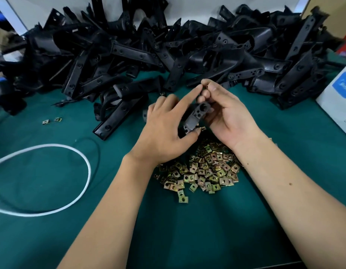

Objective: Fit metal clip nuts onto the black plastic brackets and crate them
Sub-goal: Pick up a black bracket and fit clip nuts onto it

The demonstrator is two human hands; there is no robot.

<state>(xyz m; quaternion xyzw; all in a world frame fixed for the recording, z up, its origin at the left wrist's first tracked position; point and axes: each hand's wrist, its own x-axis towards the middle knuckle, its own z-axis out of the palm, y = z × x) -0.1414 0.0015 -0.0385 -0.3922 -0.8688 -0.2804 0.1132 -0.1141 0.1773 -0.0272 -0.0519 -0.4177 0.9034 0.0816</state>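
1. Biggest thing here is the green table mat (187, 239), which covers pretty much the whole work surface.
2. Along the far edge there's a huge messy heap of black plastic brackets (149, 55), stretching from far left to far right, with a few spilling toward the middle.
3. On the right edge sits a white box with a blue label (341, 101), partly cut off by the frame.
4. Near left, a white cable (79, 152) curls in a big loop on the mat, with a thin black cable (97, 148) looping just beside it.
5. Right in the near middle is a pile of brass-coloured clip nuts (203, 171), lying between the two forearms and partly under the wrists.
6. The left hand (164, 131) grasps the lower end of one bracket (195, 117) with its thumb, index finger stretched out toward the right hand's fingertips.
7. The right hand (226, 113) is curled round the upper end of that same bracket, held just above the nut pile. Thumb and forefinger pinch something tiny at the top, looks like a clip nut (207, 86), but it's too small to be sure.
8. Two stray clip nuts (52, 120) lie off to the left on the mat, well apart from the pile.
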